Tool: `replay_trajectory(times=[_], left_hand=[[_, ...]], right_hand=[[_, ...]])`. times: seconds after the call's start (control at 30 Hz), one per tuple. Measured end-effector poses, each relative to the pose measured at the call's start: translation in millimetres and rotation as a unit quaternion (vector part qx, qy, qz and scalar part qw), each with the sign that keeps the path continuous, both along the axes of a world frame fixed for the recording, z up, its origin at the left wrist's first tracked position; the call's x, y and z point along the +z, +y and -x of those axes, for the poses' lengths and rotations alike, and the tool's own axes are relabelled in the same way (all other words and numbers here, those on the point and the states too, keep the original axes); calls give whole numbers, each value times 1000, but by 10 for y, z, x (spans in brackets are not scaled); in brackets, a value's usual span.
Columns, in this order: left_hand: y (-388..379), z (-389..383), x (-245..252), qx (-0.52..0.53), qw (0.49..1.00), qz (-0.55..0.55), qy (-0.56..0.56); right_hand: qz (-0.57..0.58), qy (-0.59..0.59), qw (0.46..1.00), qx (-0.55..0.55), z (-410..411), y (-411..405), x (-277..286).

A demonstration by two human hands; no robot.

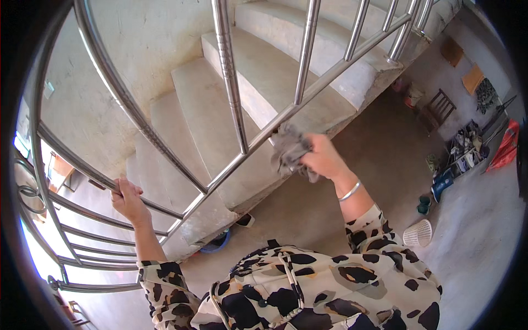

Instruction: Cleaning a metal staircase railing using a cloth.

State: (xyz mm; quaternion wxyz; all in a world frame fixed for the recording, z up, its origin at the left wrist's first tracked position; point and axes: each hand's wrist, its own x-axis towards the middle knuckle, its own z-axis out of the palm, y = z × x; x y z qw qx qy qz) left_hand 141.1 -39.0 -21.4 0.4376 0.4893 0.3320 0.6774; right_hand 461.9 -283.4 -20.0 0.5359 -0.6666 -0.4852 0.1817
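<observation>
My left hand (129, 201) is closed around a shiny metal baluster (156, 205) of the stair railing. In my right hand (326, 156) is a crumpled grey cloth (287, 150), bunched up just beside the railing's lower rail (264, 134). Whether the cloth presses on the rail or hangs slightly off it, I cannot tell. The lower rail slants up to the right, with several balusters such as this thick one (229, 70) rising from it. Behind the railing climb bare concrete steps (264, 74). A silver bangle (350, 192) circles my right wrist.
Below on the floor are a white plastic basket (418, 233), dark green shoes (423, 205), blue boots (442, 184) and a loaded shoe rack (468, 148). A wooden chair (438, 108) stands farther back. A blue basin (216, 242) sits partly under the rough stair edge (288, 175).
</observation>
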Motion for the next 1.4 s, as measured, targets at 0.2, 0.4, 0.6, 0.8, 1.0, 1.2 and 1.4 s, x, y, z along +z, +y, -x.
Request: replay_trajectory(times=[0.2,0.4,0.6,0.8,1.0,1.2,1.4], left_hand=[[-43,51,19,-34,999,14,-5],[-67,9,46,-67,997,21,12],[-15,60,-3,-71,997,0,8],[56,148,-80,-78,996,-31,17],[-4,98,-45,-109,993,-25,22],[-21,145,5,-98,994,-36,31],[17,132,-36,-80,995,-45,39]], right_hand=[[-325,-22,940,-98,-230,123,1231],[-234,-333,853,-325,-357,866,1066],[-34,-341,825,-450,164,757,77],[-33,-345,889,-299,558,585,-123],[-387,96,917,-14,753,873,1263],[-336,-221,901,-161,707,1275,1466],[-258,-286,887,-255,820,1244,48]])
